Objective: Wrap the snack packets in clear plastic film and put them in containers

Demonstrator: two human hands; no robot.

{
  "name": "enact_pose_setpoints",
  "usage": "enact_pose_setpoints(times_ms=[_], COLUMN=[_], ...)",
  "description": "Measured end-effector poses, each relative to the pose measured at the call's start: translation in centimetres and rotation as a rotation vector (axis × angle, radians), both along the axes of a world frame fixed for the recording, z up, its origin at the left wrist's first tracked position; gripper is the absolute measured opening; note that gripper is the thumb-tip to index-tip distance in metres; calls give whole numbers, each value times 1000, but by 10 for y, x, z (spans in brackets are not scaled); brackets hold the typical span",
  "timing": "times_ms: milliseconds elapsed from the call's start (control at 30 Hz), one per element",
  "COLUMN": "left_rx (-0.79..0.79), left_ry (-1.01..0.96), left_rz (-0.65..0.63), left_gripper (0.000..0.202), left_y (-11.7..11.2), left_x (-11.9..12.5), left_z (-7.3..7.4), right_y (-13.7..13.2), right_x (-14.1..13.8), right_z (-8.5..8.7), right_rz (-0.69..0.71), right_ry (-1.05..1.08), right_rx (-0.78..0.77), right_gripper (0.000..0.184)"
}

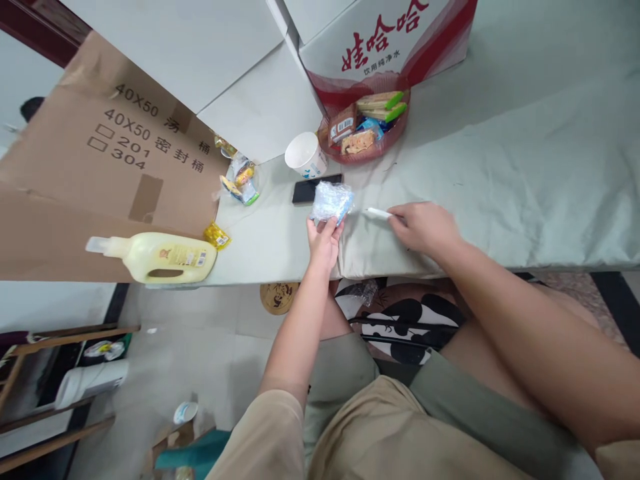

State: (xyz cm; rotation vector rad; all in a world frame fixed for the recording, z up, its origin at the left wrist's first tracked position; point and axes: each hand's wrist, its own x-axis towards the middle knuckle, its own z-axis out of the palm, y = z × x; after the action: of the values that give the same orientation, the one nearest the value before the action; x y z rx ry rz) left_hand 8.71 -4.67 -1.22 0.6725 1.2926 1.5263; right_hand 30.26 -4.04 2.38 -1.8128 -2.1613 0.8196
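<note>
My left hand (326, 243) is closed on the near edge of a small bundle in clear bubble wrap (332, 200), whitish with some blue showing; what lies inside cannot be made out. Just beyond it a dark phone (303, 191) lies flat on the pale green cloth. To the right, my right hand (423, 227) grips a slim white pen-like tool (379, 213), its thin tip pointing left toward the bundle. The tool and the bundle are apart. Behind the phone stands a white paper cup (305, 155), next to a reddish basket (367, 152) of wrapped snacks.
A large cardboard box (95, 180) stands at the left, with a yellow pump-top bottle (170, 258) lying before it near the table edge. Crumpled snack wrappers (243, 179) and a yellow packet (217, 235) lie nearby. A red and white carton (385, 47) is at the back.
</note>
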Motion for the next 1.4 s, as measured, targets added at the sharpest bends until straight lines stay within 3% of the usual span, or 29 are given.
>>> enact_pose_setpoints(times_ms=[133, 233, 300, 433, 567, 700, 767, 833, 967, 1067, 1133, 1200, 1267, 1333, 1400], left_rx=[-37, -53, -2, 139, 71, -70, -102, -119, -150, -123, -108, -94, -56, 16, 90], left_ry=[202, 412, 563, 725, 705, 363, 190, 146, 254, 351, 436, 577, 729, 816, 817], left_rz=[-145, -292, -313, -192, -359, -201, -131, -100, 18, 97, 54, -29, -67, -49, -6], left_gripper=[65, 58, 52, 55, 51, 33, 34, 40, 46, 53, 48, 37, 26, 17, 10], left_y=[-4, -6, -7, -7, -6, -6, -7, -9, -12, -14, -13, -11, -7, -4, -4], left_x=[5, 7, 4, -9, -12, -7, -8, -11, -26, -40, -49, -55, -58, -59, -60], left_z=[-6, -5, -1, 14, 21, 22, 23, 23, 20, 20, 20, 21, 22, 23, 25], right_y=[6, 10, 13, 14, 10, 6, 6, 8, 12, 13, 11, 8, 5, 4, 1], right_x=[16, 19, 18, 15, 8, -1, -2, -1, 7, 13, 14, 12, 7, 3, 2], right_z=[-13, -25, -31, -32, -28, -26, -26, -27, -27, -22, -19, -17, -17, -18, -16], right_rz=[-187, -218, -172, -44, 117, 238, 247, 226, 60, -142, -225, -196, -73, 60, 160], right_ry=[-22, 50, 124, 241, 378, 378, 348, 341, 439, 522, 583, 613, 562, 459, 394], right_rx=[175, 398, 465, 442, 364, 285, 277, 300, 376, 382, 354, 306, 259, 263, 349], right_gripper=[37, 36, 38, 42, 46, 60, 52, 40, 24, 29, 34, 36, 41, 40, 27])
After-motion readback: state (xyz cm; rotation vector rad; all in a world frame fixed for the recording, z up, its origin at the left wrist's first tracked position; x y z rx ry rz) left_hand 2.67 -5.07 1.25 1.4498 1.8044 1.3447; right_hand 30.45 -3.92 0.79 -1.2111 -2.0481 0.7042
